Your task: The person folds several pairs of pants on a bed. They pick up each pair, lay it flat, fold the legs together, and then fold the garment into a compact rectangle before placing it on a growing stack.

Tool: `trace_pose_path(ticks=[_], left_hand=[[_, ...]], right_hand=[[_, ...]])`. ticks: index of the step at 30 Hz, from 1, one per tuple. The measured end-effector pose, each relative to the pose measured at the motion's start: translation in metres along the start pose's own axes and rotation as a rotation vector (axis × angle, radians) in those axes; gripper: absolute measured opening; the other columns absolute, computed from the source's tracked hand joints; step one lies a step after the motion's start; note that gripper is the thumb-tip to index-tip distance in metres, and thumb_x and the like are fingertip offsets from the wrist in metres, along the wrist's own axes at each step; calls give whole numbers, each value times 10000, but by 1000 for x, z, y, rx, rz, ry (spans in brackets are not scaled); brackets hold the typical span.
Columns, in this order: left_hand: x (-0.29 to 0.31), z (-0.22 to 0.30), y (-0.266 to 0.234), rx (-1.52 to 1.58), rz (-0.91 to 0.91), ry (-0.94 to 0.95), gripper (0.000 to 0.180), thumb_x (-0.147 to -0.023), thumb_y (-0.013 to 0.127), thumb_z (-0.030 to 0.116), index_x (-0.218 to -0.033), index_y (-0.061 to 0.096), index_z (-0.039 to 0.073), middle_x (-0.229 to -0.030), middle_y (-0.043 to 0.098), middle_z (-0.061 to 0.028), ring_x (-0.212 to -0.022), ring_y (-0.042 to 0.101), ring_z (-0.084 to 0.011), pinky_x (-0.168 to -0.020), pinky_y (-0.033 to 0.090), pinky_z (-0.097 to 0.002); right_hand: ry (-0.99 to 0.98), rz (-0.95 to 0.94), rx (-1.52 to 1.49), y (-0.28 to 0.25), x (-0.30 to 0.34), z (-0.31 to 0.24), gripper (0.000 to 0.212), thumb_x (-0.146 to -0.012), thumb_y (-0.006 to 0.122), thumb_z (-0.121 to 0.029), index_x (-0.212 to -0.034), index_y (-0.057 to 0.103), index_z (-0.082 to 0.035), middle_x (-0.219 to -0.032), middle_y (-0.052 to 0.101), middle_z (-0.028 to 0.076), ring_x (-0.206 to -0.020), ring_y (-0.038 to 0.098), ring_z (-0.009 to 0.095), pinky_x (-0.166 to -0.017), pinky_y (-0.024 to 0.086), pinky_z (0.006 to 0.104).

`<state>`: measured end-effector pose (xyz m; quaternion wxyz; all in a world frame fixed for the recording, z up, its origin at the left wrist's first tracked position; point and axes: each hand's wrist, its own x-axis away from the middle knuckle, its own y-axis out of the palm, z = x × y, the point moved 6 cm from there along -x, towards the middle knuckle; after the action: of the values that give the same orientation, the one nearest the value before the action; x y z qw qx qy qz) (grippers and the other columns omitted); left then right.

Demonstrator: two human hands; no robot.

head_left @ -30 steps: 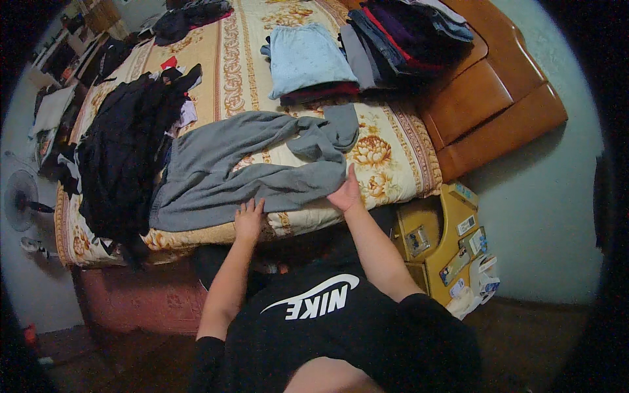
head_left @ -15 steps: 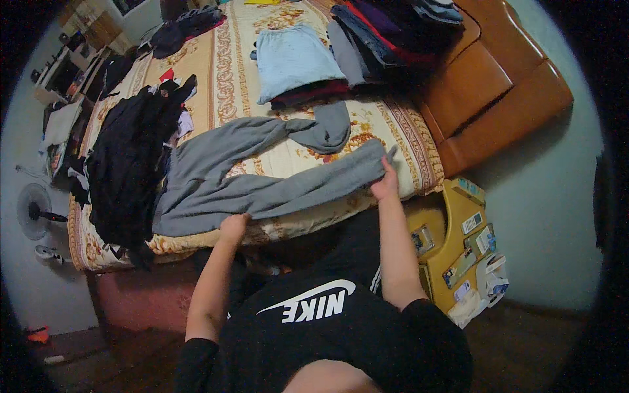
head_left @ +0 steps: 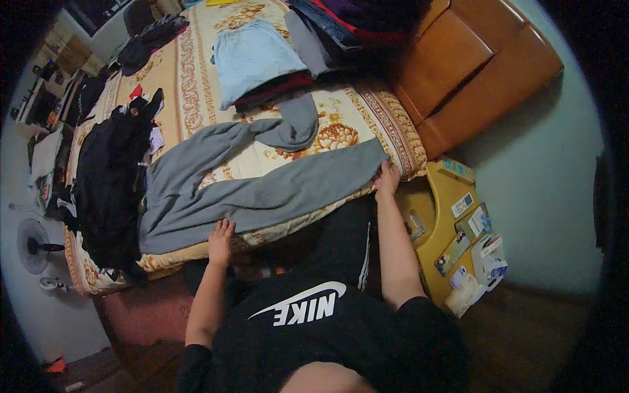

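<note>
The right hand (head_left: pixel 388 179) grips the grey trousers (head_left: pixel 262 193), the left hand (head_left: pixel 221 243) rests open; straightening seems underway, next requiring the bent far leg (head_left: pixel 299 123).

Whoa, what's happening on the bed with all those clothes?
A person has both hands on some grey pants lying on the bed. The right hand grips the end of the near leg, and the left hand rests on the near edge. That leg lies stretched out; the far leg is bent. Dark clothes lie by the waist end, and a light blue folded garment sits beyond.
</note>
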<state>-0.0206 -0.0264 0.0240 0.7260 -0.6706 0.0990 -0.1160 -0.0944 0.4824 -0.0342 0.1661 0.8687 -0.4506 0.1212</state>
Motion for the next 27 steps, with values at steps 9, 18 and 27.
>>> trace_pose_path(ticks=[9,18,27], left_hand=[[-5,-15,15,57,12,-16,362,-790,483,110,-1150,518,103,-1212,503,-136,-1123,461,-324,-871,388,-434],[-53,-34,-46,197,47,-292,161,-834,483,178,-961,550,104,-962,559,-155,-854,546,-354,-684,445,-440],[-143,-87,-29,190,-218,-217,192,-817,478,136,-1000,523,97,-1023,523,-149,-906,532,-364,-760,437,-434]], right_hand=[[-326,-273,542,22,-57,-36,305,-765,571,2,-1066,529,21,-1060,544,122,-969,518,221,-807,405,303],[-642,-53,987,16,-12,-69,280,-777,538,-3,-1056,527,13,-1107,515,195,-1052,473,317,-885,383,366],[-1011,-519,1614,131,35,-42,213,-798,496,-112,-990,588,-105,-1004,570,87,-998,477,272,-925,279,526]])
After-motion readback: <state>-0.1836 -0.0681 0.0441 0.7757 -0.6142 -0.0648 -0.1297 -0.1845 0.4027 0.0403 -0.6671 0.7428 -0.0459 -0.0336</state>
